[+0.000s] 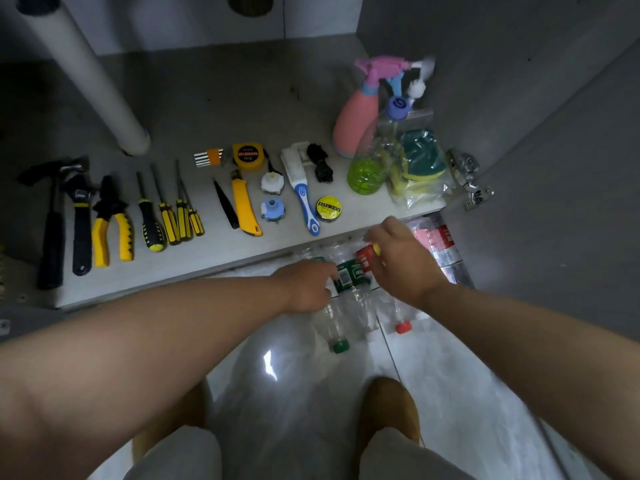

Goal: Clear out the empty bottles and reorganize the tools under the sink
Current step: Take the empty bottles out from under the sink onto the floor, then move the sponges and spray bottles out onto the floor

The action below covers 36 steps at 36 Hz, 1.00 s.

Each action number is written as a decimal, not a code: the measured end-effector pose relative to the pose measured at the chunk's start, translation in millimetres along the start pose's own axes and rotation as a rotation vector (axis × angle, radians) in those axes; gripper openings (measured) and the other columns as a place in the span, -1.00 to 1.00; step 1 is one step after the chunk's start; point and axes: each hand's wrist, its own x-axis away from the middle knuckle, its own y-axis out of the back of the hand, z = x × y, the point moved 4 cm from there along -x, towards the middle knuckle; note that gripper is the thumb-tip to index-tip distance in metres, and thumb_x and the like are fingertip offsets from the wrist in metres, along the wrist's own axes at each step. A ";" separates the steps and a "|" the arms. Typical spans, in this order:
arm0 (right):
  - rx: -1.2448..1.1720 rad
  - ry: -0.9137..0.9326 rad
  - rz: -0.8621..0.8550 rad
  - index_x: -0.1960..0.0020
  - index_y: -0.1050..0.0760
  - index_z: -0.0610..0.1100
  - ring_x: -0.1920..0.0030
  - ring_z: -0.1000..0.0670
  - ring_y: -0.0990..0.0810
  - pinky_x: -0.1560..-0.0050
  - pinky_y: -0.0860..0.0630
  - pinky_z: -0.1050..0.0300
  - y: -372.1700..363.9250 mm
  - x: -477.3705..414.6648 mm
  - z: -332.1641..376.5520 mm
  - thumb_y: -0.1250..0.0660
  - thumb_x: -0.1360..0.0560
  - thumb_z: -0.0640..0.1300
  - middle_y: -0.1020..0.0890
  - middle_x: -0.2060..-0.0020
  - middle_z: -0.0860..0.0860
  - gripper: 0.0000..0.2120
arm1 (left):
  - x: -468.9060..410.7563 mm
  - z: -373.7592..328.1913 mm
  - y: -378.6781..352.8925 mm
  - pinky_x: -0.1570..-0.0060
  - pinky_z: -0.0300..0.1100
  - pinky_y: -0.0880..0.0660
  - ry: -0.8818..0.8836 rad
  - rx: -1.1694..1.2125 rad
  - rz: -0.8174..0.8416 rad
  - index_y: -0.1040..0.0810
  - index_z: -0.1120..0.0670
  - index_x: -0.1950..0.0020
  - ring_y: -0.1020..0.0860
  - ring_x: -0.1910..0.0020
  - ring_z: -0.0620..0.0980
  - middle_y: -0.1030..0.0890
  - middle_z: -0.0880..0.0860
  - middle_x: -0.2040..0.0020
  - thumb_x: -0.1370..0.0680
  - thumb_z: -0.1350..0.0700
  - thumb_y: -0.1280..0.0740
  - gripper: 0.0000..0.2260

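Several empty clear plastic bottles lie on the tiled floor in front of the cabinet. My left hand (306, 285) grips a green-labelled bottle (348, 273) with a green cap. My right hand (401, 258) holds a red-labelled bottle (364, 258) whose red cap points toward me. More red-labelled bottles (438, 244) lie behind my right hand. Tools are lined up on the cabinet floor (194, 109): hammer (52, 223), wrench (80, 220), pliers (112, 223), screwdrivers (169, 216), a yellow utility knife (244, 209).
A tape measure (247, 156), blue-white brush (303, 192), tape roll (328, 208), pink spray bottle (358, 119), green-bottomed bottle (369, 168) and bagged sponges (420, 168) sit at the right. A white drain pipe (90, 81) slants down at left. The cabinet door hinge (467, 178) juts at right.
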 end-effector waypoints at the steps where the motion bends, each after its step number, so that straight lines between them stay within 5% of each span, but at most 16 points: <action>1: -0.021 -0.037 -0.075 -0.24 -0.47 -0.14 -0.02 -0.11 -0.52 0.03 -0.58 -0.08 10.9 -7.2 -2.7 -0.32 -0.50 -0.20 -0.44 -0.13 -0.08 -0.69 | -0.9 -4.6 8.0 -0.16 -0.04 -0.55 -0.033 -0.007 -0.054 -0.51 -0.07 -0.34 -0.57 -0.15 0.04 -0.60 0.03 -0.25 -0.59 0.09 -0.26 -0.68; 7: -0.159 -0.272 -0.445 -0.36 -0.21 -0.07 0.03 -0.17 -0.56 0.10 -0.49 0.02 74.7 -63.0 -20.1 -0.44 -0.44 0.03 -0.31 -0.25 -0.11 -0.38 | -10.4 -14.7 59.0 -0.11 -0.02 -0.58 -0.132 0.272 -0.392 -0.64 0.00 -0.10 -0.62 -0.06 -0.02 -0.68 -0.03 -0.06 -0.61 0.16 -0.26 -0.82; 11: -0.182 -0.288 -0.426 -0.50 -0.10 0.09 0.10 -0.08 -0.51 0.06 -0.50 0.02 99.2 -102.0 -21.1 -0.43 -0.44 0.12 -0.34 -0.33 -0.10 -0.23 | -14.8 -9.9 75.9 -0.10 0.02 -0.56 -0.140 0.481 -0.527 -0.60 0.16 -0.09 -0.60 -0.01 0.08 -0.62 0.09 0.03 -0.56 0.35 -0.27 -0.80; 16: -0.240 -0.325 -0.342 -0.40 -0.34 0.10 -0.15 -0.18 -0.62 -0.14 -0.57 -0.05 104.7 -123.0 -17.5 -0.39 -0.52 0.03 -0.62 -0.20 -0.05 -0.51 | -19.9 -7.3 85.6 -0.08 0.06 -0.55 -0.078 0.564 -0.565 -0.48 0.09 -0.25 -0.55 0.04 0.11 -0.48 0.14 -0.10 -0.52 0.31 -0.37 -0.67; 22: -0.261 -0.193 -0.475 -0.25 -0.50 -0.04 -0.07 -0.08 -0.62 -0.06 -0.58 -0.02 116.5 -95.3 3.8 -0.39 -0.50 -0.03 -0.65 -0.08 -0.02 -0.66 | -23.3 -19.5 106.0 -0.30 -0.12 -0.40 -0.121 0.572 -0.618 -0.17 -0.08 -0.57 -0.39 -0.39 0.04 -0.31 0.11 -0.46 -0.43 0.08 -0.58 -0.16; 26: -0.442 -0.152 -0.521 -0.09 -0.56 -0.01 0.16 0.07 -0.61 0.07 -0.58 0.07 131.1 -80.4 17.7 -0.42 -0.46 0.04 -0.66 0.11 0.09 -0.75 | -28.6 -33.0 111.1 -0.32 -0.19 -0.35 -0.170 0.560 -0.631 -0.10 -0.16 -0.60 -0.36 -0.45 -0.01 -0.30 0.03 -0.52 -0.32 -0.02 -0.66 0.02; 31: -0.696 -0.137 -0.387 -0.06 -0.58 -0.10 0.26 -0.07 -0.56 0.16 -0.51 -0.05 130.2 -80.6 20.2 -0.45 -0.50 -0.03 -0.63 0.23 -0.05 -0.80 | -28.1 -36.1 109.7 0.14 -0.45 -0.39 -0.174 0.636 -0.665 -0.34 -0.24 -0.26 -0.54 -0.01 -0.39 -0.56 -0.29 -0.09 -0.31 -0.05 -0.64 -0.34; 36: -0.927 -0.265 -0.296 -0.02 -0.58 -0.07 0.34 0.17 -0.53 0.26 -0.47 0.17 109.8 -77.6 1.2 -0.34 -0.58 0.12 -0.59 0.32 0.15 -0.74 | -20.8 -30.5 109.4 0.06 -0.20 -0.56 -0.169 0.717 -0.679 -0.40 -0.26 -0.10 -0.59 0.07 -0.31 -0.59 -0.25 0.03 -0.23 -0.19 -0.61 -0.44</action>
